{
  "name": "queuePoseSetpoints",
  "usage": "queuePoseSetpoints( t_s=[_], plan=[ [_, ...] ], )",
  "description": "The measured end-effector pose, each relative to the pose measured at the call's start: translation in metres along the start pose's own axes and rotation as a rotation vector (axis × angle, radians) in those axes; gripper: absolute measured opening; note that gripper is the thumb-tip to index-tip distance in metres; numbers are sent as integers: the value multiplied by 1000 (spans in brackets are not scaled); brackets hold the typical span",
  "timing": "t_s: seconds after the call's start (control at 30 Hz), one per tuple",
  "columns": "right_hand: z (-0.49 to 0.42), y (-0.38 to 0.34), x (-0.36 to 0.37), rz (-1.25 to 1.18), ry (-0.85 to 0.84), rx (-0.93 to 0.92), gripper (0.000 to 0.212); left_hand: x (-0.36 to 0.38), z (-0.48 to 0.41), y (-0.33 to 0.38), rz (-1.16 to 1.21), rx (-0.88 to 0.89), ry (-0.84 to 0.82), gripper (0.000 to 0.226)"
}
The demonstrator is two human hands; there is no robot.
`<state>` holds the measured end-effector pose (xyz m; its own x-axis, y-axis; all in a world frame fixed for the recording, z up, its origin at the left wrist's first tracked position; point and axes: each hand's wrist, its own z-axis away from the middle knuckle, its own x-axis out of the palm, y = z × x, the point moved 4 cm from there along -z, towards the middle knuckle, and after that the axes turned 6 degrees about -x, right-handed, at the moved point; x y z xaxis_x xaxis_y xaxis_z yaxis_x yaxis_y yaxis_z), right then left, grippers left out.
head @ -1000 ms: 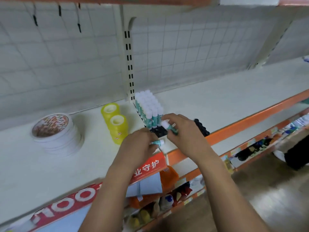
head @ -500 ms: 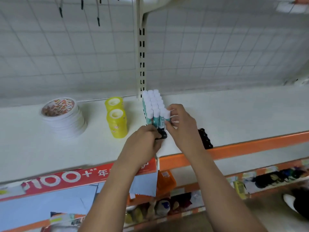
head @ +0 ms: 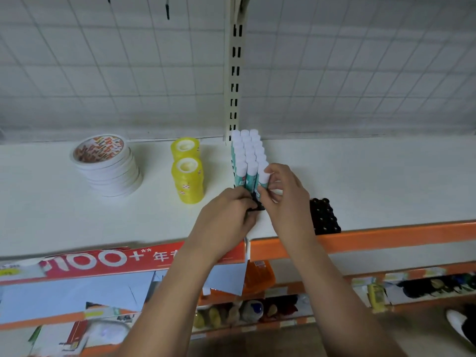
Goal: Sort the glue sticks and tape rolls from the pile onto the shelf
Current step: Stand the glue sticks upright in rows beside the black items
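The glue sticks point(head: 247, 161) show white caps over teal bodies; the black trays point(head: 323, 216) are plain. The yellow tape rolls point(head: 187, 180) are translucent. The white tape stack point(head: 108, 166) bears an orange, multicoloured zigzag print on top. The shelf point(head: 360, 176) is white with an orange front edge, and the red strip point(head: 103, 261) has white characters.

Red strip point(head: 116, 261) on shelf edge point(head: 386, 239): "100+**年"; rest unreadable

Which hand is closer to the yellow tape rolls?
Left. The left hand, gripping the sticks' black tray, sits just right of the yellow tape rolls; the right hand is farther right, pinching a glue stick.
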<state>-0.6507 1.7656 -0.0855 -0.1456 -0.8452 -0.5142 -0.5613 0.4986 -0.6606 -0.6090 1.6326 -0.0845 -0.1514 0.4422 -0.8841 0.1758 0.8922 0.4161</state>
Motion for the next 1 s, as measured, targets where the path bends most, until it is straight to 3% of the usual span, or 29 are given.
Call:
queuePoseSetpoints(
  t_s=[0.3, 0.53, 0.63, 0.7, 0.8, 0.9, 1.0],
  plan=[
    [2, -1, 2, -5, -10, 33, 38, -3, -1, 2, -29, -1, -22, 29],
    [-4, -4, -10, 3, -150, 66, 39, -24, 14, -16, 56, -50, 5, 28],
    [6, -9, -18, 36, -110, 61, 48, -29, 21, -28, 14, -72, -28, 26],
    [13, -13, -20, 62, -91, 46, 41, -28, 24, -29, 11, -80, -67, 26],
    [22, -17, -11, 103, -197, 21, 23, -30, 26, -27, 79, -100, -26, 30],
    [30, -14, -1, 102, -358, 63, 33, -32, 26, -23, 139, -77, 33, 30],
    [31, -13, 0, 92, -349, 75, 34, -34, 25, -18, 200, -66, 76, 31]
  ],
)
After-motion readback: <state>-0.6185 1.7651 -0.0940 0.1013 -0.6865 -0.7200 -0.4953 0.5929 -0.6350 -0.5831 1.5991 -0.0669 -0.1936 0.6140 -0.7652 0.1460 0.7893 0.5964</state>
